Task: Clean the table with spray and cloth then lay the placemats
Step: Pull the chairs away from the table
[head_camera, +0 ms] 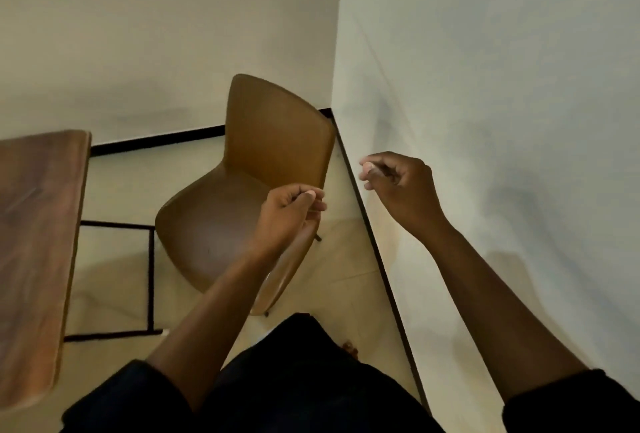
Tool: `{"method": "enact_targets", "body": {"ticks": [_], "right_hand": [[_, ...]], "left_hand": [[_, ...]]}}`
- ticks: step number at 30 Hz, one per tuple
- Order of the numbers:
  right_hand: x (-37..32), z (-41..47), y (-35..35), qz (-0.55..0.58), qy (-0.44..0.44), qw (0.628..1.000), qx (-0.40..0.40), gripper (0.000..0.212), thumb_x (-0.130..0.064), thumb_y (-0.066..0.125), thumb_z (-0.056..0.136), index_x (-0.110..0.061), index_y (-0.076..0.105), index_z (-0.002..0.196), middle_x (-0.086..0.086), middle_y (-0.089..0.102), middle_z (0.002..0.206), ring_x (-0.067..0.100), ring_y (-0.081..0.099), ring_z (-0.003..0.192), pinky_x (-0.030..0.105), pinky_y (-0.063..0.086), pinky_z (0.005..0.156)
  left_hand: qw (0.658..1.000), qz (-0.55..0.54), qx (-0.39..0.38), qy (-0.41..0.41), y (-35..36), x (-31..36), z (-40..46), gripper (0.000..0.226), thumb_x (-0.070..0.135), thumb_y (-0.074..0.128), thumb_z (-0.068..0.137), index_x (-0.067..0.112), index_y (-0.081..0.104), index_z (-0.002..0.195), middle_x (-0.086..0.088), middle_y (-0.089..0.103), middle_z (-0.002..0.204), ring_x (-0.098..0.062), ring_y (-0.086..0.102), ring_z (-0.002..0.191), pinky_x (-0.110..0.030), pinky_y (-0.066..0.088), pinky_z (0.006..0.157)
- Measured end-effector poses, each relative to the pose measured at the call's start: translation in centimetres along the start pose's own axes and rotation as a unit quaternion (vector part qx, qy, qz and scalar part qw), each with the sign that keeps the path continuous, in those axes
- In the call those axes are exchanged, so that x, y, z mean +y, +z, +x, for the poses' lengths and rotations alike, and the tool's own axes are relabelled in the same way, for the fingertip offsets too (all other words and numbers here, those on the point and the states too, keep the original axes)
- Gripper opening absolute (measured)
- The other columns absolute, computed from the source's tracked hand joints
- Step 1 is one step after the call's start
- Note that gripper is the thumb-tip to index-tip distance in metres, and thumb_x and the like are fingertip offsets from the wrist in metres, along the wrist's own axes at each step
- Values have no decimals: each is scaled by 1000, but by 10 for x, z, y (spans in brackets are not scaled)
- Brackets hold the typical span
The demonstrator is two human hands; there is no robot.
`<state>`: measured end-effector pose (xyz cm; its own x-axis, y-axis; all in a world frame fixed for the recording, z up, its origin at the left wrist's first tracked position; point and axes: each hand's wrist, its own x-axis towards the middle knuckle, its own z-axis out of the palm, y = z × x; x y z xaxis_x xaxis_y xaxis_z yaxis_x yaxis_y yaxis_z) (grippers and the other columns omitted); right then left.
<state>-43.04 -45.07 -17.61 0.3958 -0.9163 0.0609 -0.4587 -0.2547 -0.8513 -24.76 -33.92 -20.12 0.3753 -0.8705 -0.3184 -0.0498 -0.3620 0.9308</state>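
Left of the chair (249, 190), the wooden table (34, 242) runs along the frame's edge, its visible top bare, with no spray, cloth or placemats in view. The left hand (287, 214) hangs over the chair's seat, fingers loosely curled and gripping nothing. Right of the chair, the right hand (398, 187) hovers before the wall (502, 86), likewise curled and empty.

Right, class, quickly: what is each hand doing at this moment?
Left hand: fingers curled loosely, nothing visible in its grip.
Right hand: fingers curled loosely, nothing visible in its grip.
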Motion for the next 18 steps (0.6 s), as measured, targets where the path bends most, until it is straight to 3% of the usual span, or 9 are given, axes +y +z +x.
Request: {"method": "enact_targets", "body": {"ticks": [5,10,18], "right_hand": [[6,67,32,-39,-49,995,-73,30,-38,61,100,-21,76,120,-6,77,111,10,73,98,37,62,90],[1,131,63,-88,-86,982,-146,27,-35,63,101,-24,74,123,-7,76,116,9,72,100,25,60,88],[-13,228,114,-164,-124,947,-246,26,-37,62,102,-27,73,124,-6,76,116,10,70,101,26,59,86]], "left_hand": [[994,-57,59,-74,-1,-8,35,29,16,51,114,8,78,111,-12,82,105,-25,79,101,-19,59,72],[978,-112,99,-149,4,-19,97,28,20,53,113,11,79,112,-10,82,107,-28,78,104,-44,60,96],[962,-154,105,-197,-9,-19,178,26,26,54,113,15,77,115,-7,80,112,-30,76,108,-41,59,93]]}}
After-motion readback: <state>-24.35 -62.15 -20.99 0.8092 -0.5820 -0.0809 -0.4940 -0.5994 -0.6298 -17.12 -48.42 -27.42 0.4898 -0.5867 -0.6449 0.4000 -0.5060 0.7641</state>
